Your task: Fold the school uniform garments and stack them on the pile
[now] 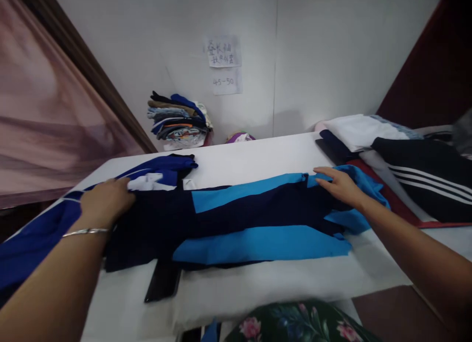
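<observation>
Pale wall panels (317, 61) are rising behind a white desk (254, 160). Across this desk, a navy-and-bright-blue garment (254, 202) is lying between the person's two hands, its long axis running left to right, roughly parallel to the near edge. The left hand (106, 202) is resting on its dark left end, fingers bending over the cloth; whether they are pinching it, one cannot tell. The right hand (337, 187) is hovering over or lightly touching the opposite end, fingers loose and spreading, grasping nothing visibly, with bright-blue fabric bunching beyond it. Each hand is thus standing nearest its own end, the middle stretch lying between them. Under the near edge, a black phone (164, 280) is peeking out. Farther left, a royal-blue garment (37, 248) is sprawling; at right, a black striped garment (424, 172) is lying among other clothes. Behind, folded clothes (179, 118) are forming a stack.
</observation>
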The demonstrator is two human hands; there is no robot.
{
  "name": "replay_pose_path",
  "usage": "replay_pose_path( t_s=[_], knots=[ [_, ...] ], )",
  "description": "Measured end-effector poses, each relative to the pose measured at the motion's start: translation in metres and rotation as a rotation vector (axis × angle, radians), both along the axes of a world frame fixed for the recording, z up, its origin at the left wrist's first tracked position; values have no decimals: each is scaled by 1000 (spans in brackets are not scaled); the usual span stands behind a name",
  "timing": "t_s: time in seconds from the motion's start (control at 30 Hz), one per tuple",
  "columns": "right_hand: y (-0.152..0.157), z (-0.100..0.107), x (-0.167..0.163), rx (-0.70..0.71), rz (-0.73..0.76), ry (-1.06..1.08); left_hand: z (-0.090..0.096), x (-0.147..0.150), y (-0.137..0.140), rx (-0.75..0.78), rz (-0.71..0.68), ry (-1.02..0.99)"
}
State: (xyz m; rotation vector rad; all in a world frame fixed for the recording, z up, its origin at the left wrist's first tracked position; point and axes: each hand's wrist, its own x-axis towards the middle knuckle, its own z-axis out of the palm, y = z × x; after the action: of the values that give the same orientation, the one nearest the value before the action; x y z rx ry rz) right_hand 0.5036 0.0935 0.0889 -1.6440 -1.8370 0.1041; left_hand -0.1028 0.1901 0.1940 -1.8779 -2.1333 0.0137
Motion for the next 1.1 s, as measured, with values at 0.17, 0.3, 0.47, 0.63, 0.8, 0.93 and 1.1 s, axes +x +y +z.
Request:
replay_pose_path(
  t_s=[0.17, 0.3, 0.47, 0.63, 0.8, 0.93, 1.1],
  knots=[
    [80, -13, -14, -305, 44, -71, -31, 93, -37, -98, -379, -55],
    [110, -26, -9, -483, 7, -105, -76, 105, -31, -177, -520, -25],
    [114, -36, 1, -566, -31, -77, -96, 89, -7, -207, -434, 17],
    [108, -34, 6, -584, 24, 23, -102, 86, 2, -166, -468, 7],
    [105, -28, 10, -599, 99, 91, -105, 89, 8, -201, -481, -32],
    [111, -23, 6, -576, 146, 101, -106, 92, 8, -213, -505, -4],
    [128, -23, -16, -597, 175, 13, -109, 95, 12, -244, -490, -43]
  ],
)
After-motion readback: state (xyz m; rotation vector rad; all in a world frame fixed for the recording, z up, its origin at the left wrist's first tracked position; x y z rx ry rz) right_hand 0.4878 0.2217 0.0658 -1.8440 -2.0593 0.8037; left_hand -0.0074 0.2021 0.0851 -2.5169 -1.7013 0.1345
